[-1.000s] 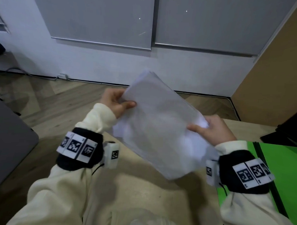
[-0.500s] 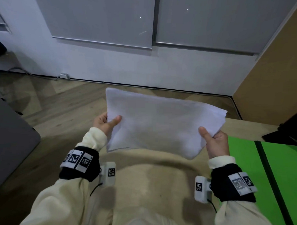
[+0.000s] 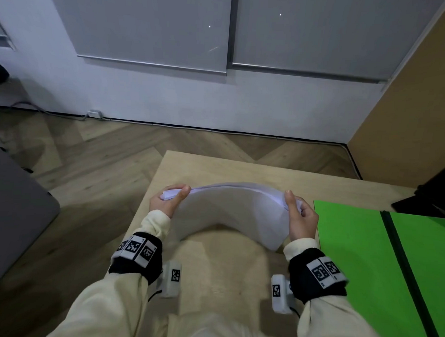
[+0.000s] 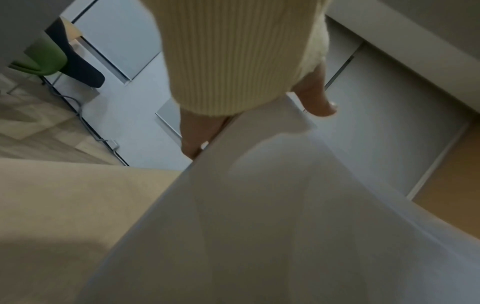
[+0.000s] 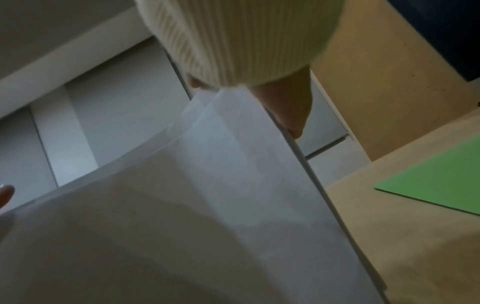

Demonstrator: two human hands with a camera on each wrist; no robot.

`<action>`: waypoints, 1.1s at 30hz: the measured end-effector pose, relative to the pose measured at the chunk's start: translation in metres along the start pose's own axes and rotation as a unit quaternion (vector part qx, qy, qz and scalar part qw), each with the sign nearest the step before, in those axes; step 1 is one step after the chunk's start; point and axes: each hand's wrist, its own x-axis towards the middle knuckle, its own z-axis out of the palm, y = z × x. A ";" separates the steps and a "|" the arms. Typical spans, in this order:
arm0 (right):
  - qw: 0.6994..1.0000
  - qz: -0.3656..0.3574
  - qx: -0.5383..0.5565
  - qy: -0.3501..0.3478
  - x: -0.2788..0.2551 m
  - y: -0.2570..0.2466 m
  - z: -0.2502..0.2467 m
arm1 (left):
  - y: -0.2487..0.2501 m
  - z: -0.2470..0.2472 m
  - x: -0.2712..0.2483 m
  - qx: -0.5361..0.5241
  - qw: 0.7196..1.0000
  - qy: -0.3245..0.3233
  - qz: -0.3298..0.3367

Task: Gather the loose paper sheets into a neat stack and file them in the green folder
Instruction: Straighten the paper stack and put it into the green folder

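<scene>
A stack of white paper sheets (image 3: 230, 209) stands on edge over the light wooden table (image 3: 216, 168), bowed upward in the middle. My left hand (image 3: 170, 200) grips its left end, thumb on the near face. My right hand (image 3: 297, 215) grips the right end the same way. From below, the left wrist view shows the paper stack (image 4: 259, 216) filling the frame, and the right wrist view shows the paper stack (image 5: 207, 205) with its edge beside the right hand. The green folder (image 3: 365, 256) lies open flat on the table to the right; its corner, the green folder (image 5: 436, 181), shows in the right wrist view.
A dark object (image 3: 429, 200) sits at the table's far right, behind the folder. A grey surface (image 3: 13, 210) lies to the left across the wooden floor (image 3: 89, 162). A green chair (image 4: 44, 59) stands far off by the wall.
Both hands have lowered the stack from a flat, raised hold to standing on edge over the table. The sheets now bow upward between the hands.
</scene>
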 end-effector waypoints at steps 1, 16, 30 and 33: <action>1.000 0.000 0.004 0.012 0.002 0.001 0.001 | 0.001 0.001 -0.001 -0.011 1.000 0.017 -0.002; 0.999 -0.037 -0.029 0.007 0.008 0.009 -0.001 | 0.000 0.000 0.009 -0.002 1.000 0.023 -0.022; 0.995 0.056 -0.054 -0.068 0.012 0.019 -0.013 | -0.009 0.001 0.012 0.113 0.991 -0.062 -0.029; 0.996 0.000 -0.035 -0.088 0.021 -0.009 -0.018 | 0.006 0.001 0.013 0.071 0.996 -0.047 0.011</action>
